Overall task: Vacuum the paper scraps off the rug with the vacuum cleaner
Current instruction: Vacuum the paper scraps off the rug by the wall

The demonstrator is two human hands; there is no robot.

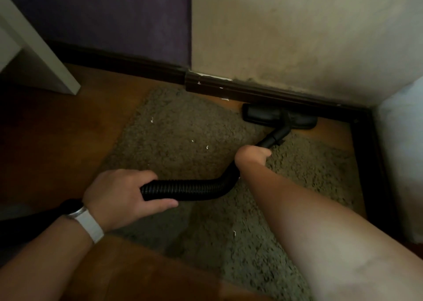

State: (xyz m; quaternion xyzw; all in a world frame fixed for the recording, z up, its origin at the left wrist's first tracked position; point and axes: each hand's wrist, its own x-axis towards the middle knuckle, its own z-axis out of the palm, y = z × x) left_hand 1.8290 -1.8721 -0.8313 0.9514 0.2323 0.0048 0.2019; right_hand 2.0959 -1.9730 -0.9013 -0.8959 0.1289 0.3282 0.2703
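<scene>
A shaggy grey-brown rug lies on the wooden floor. The black vacuum floor head rests at the rug's far edge, against the dark baseboard. My right hand grips the black tube just behind the head. My left hand holds the black ribbed hose, which bends up toward the right hand. Small white paper scraps lie on the rug: one at the left, two near the middle, one near my right forearm.
A dark baseboard runs along the beige wall. White furniture stands at the far left. A pale surface closes the corner on the right. A white scrap lies on the wood floor by the baseboard.
</scene>
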